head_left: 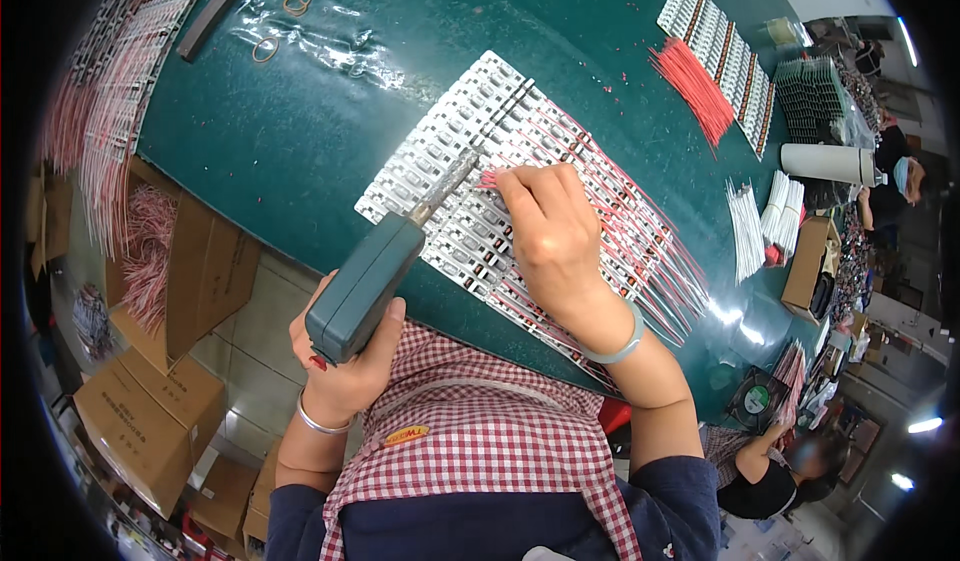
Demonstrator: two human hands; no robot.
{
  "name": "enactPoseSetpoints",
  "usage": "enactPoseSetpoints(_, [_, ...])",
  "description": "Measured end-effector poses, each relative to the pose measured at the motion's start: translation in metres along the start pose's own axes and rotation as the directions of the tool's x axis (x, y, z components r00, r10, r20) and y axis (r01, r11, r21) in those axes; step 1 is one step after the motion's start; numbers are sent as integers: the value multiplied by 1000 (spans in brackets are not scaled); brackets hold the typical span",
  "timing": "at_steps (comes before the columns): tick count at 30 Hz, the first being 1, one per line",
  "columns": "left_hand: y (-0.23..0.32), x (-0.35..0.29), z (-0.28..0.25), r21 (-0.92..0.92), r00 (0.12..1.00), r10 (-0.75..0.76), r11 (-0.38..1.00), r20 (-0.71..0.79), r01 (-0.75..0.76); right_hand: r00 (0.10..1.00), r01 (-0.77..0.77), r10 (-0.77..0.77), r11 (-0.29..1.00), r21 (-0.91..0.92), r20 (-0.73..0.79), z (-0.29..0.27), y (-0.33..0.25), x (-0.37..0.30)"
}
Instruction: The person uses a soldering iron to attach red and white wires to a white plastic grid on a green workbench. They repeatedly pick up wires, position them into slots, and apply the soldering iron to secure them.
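Observation:
My left hand (345,346) is wrapped round a dark green soldering gun (368,281), its metal tip reaching up and right over a white panel of small circuit boards (440,146). Close by the tip, my right hand (550,236) pinches a small bunch of short red wires (489,178) above the panel's middle. Thin red and white wires (650,251) run from the panel's right part and fan out toward the lower right. The exact contact of tip, wire and board is too small to make out.
A bundle of red wires (695,91) lies by more board panels (735,46) at the back right. White wire bundles (783,211) and a white bottle (828,164) are at the right. Wired panels (150,51) hang over the left edge, above cardboard boxes (150,416). Another person (765,471) sits lower right.

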State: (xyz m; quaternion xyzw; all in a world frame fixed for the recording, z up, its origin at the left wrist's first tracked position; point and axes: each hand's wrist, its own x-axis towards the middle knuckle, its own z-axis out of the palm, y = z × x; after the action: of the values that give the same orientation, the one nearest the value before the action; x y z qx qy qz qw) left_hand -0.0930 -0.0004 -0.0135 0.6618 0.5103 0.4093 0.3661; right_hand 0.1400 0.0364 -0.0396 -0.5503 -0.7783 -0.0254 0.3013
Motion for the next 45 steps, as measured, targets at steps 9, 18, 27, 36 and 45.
enactPoseSetpoints(9, [4, -1, -1, -87, 987, -154, 984, 53, 158, 1000, 9, -9, 1000, -17, 7, 2, 0, 0])
enactPoseSetpoints(18, [5, -3, -1, -93, 968, -235, 966, 82, 243, 1000, 22, -22, 999, -28, 18, 0, 0, 1])
enactPoseSetpoints(27, [3, -6, -5, -7, 999, -32, 999, -23, 32, 1000, 18, -18, 999, -40, 10, 2, -1, 1])
enactPoseSetpoints(36, [2, -10, -7, 10, 1000, -31, 999, 2, 31, 1000, 7, -7, 1000, -8, -25, -2, -9, -3])
enactPoseSetpoints(45, [2, -13, -8, -37, 996, -85, 996, 40, 87, 1000, 10, -10, 1000, -22, -19, 2, -9, -4])
